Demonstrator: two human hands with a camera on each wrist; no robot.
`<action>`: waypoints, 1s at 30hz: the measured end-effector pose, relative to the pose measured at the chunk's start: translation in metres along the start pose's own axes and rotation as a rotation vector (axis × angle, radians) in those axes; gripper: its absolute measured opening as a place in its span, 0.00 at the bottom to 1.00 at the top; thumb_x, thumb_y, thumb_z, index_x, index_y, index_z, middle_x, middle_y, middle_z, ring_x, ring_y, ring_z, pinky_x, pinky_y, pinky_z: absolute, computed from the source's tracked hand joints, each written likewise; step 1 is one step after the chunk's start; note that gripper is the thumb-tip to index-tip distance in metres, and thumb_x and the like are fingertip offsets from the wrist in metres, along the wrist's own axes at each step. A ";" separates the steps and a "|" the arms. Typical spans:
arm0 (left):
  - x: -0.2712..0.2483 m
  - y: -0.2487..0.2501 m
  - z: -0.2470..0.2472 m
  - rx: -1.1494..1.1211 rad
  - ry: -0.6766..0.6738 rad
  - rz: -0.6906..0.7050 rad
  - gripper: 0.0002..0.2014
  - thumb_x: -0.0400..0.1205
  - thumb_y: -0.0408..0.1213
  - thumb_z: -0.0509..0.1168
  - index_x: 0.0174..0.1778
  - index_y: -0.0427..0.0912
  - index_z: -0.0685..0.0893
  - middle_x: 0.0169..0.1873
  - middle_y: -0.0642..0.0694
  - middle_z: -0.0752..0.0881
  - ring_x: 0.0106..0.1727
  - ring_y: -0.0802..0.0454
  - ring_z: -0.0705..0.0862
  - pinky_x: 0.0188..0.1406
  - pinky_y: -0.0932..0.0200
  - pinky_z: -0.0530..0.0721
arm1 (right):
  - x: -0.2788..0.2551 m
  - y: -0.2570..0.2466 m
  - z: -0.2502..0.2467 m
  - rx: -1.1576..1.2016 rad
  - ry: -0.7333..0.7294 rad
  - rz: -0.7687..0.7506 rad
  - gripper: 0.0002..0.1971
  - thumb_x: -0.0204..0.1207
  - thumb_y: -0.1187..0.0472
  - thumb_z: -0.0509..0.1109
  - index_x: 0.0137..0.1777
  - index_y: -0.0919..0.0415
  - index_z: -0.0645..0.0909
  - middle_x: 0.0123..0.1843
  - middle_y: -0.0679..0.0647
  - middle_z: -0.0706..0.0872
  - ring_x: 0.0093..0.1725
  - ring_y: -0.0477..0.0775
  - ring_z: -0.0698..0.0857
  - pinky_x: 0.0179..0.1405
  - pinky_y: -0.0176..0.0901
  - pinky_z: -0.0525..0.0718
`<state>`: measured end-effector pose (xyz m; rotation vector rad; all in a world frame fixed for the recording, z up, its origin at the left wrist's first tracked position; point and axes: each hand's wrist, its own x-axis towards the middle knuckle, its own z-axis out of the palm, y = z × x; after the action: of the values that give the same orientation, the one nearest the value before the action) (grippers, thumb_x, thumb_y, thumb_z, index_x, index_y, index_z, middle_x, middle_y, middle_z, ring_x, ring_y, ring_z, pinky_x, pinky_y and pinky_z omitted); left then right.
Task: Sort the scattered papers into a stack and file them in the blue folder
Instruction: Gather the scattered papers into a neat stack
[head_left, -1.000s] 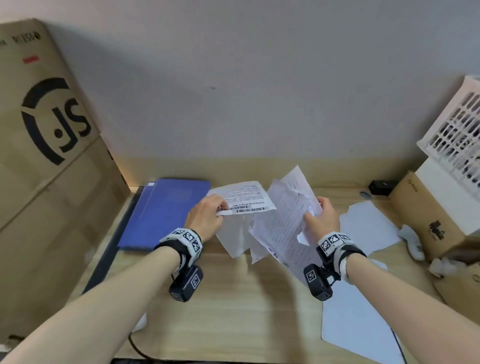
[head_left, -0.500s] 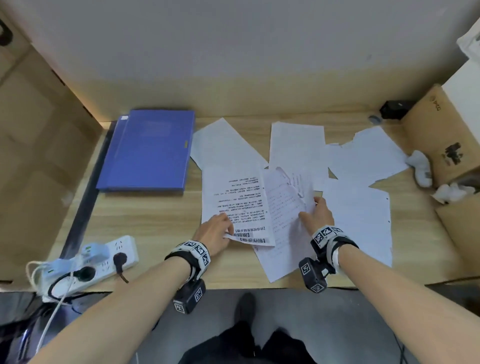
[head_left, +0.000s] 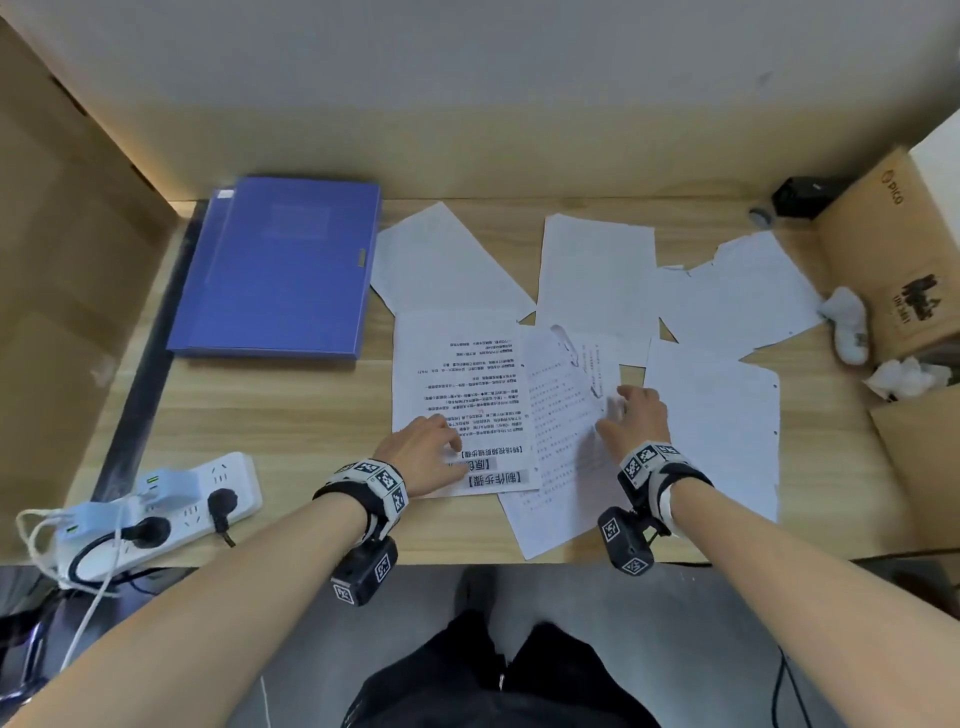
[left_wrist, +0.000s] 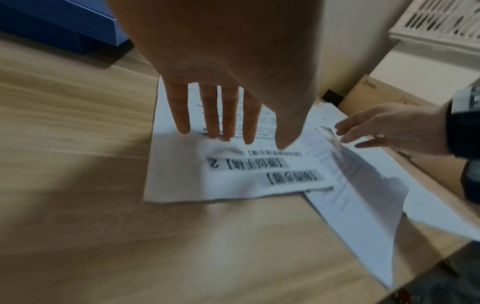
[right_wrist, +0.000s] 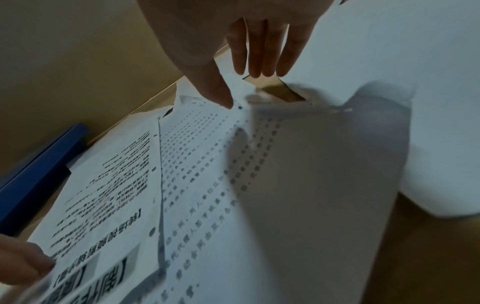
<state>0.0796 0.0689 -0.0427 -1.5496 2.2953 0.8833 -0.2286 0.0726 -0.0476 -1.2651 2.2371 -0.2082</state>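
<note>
White sheets lie scattered over the middle and right of the wooden bench (head_left: 291, 415), several overlapping. The printed sheet (head_left: 462, 395) nearest the person lies flat with its bold headings at the near edge; a second printed sheet (head_left: 566, 457) is tucked partly under its right side and slants past the bench's front edge. The left hand (head_left: 423, 454) lies on the printed sheet's near corner, fingers (left_wrist: 213, 115) straight and slightly spread, pressing the paper down. The right hand (head_left: 636, 415) rests on the second sheet with fingers (right_wrist: 259, 53) straight and close together, thumb touching the paper's torn edge. The blue folder (head_left: 283, 267) lies closed at the back left, just beside the far-left blank sheet (head_left: 441, 265).

A white power strip (head_left: 156, 512) with plugs sits at the front left corner. Cardboard boxes (head_left: 893, 249) and crumpled tissues (head_left: 849, 325) crowd the right edge, touching the outermost sheets. Bare wood shows between the folder and the power strip.
</note>
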 end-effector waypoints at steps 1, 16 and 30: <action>0.003 0.001 -0.004 -0.016 -0.001 -0.004 0.17 0.80 0.56 0.61 0.59 0.53 0.83 0.62 0.54 0.80 0.63 0.51 0.79 0.55 0.50 0.81 | 0.002 -0.002 -0.001 0.023 -0.008 -0.005 0.28 0.71 0.63 0.69 0.73 0.60 0.73 0.72 0.59 0.74 0.71 0.61 0.73 0.69 0.51 0.73; 0.090 0.015 -0.063 0.060 0.016 0.197 0.24 0.79 0.21 0.60 0.66 0.48 0.81 0.65 0.50 0.79 0.64 0.47 0.79 0.51 0.47 0.83 | 0.052 -0.021 -0.002 -0.021 -0.171 -0.111 0.15 0.63 0.51 0.74 0.45 0.51 0.72 0.47 0.52 0.76 0.42 0.54 0.77 0.36 0.41 0.73; 0.207 0.022 -0.118 0.078 0.094 0.109 0.21 0.83 0.34 0.59 0.74 0.46 0.76 0.74 0.49 0.72 0.73 0.48 0.73 0.63 0.48 0.79 | 0.121 -0.020 -0.031 0.027 -0.116 -0.115 0.14 0.69 0.42 0.69 0.47 0.49 0.76 0.48 0.48 0.78 0.46 0.52 0.79 0.41 0.45 0.80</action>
<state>-0.0093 -0.1534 -0.0459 -1.4761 2.4695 0.7510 -0.2794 -0.0427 -0.0615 -1.3579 2.0593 -0.2016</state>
